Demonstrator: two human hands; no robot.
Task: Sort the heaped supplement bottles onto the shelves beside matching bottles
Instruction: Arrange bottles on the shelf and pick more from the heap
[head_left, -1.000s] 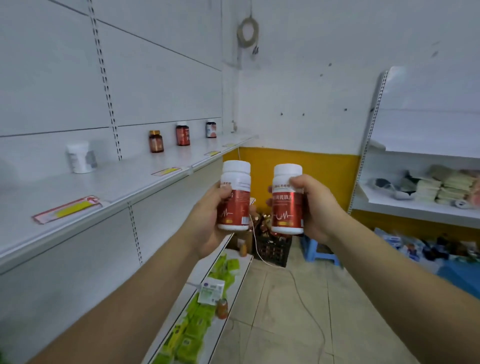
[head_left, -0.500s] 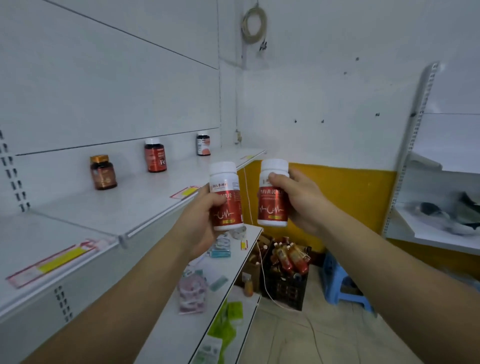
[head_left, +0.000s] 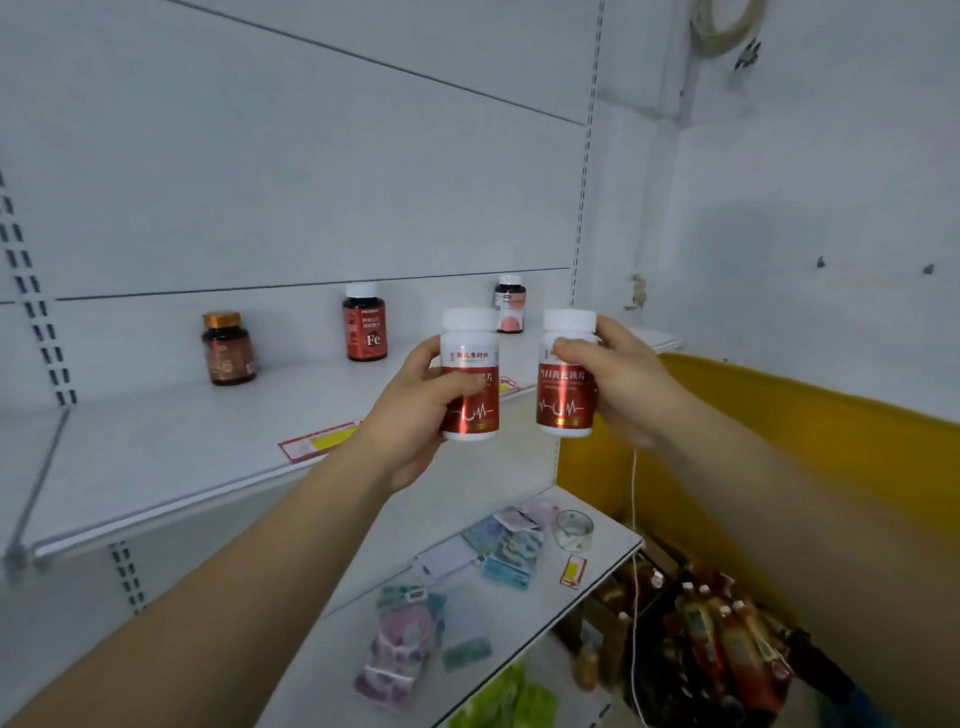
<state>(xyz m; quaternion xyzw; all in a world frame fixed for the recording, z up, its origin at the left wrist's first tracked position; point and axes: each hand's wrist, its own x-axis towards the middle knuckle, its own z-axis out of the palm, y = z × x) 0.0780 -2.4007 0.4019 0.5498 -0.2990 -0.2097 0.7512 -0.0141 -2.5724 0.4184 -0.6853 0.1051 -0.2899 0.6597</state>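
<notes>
My left hand (head_left: 415, 415) grips a white bottle with a red label (head_left: 470, 374), held upright. My right hand (head_left: 623, 387) grips a second, matching white bottle with a red label (head_left: 567, 384) beside it. Both bottles hang in the air in front of the white upper shelf (head_left: 171, 457). On that shelf stand an amber bottle with a gold cap (head_left: 228, 349), a red "Fe" bottle with a white cap (head_left: 364, 329) and a dark bottle with a pink label (head_left: 510, 304) farther back.
A lower white shelf (head_left: 524, 613) carries loose sachets and a roll of tape (head_left: 573, 529). A dark crate of red bottles (head_left: 727, 644) sits on the floor at the right, under a yellow wall band. Price tags line the upper shelf's edge.
The view has swung left and closer to the upper shelf, so the three standing bottles look nearer. Both hands have risen slightly, still holding the two red-label bottles side by side.
</notes>
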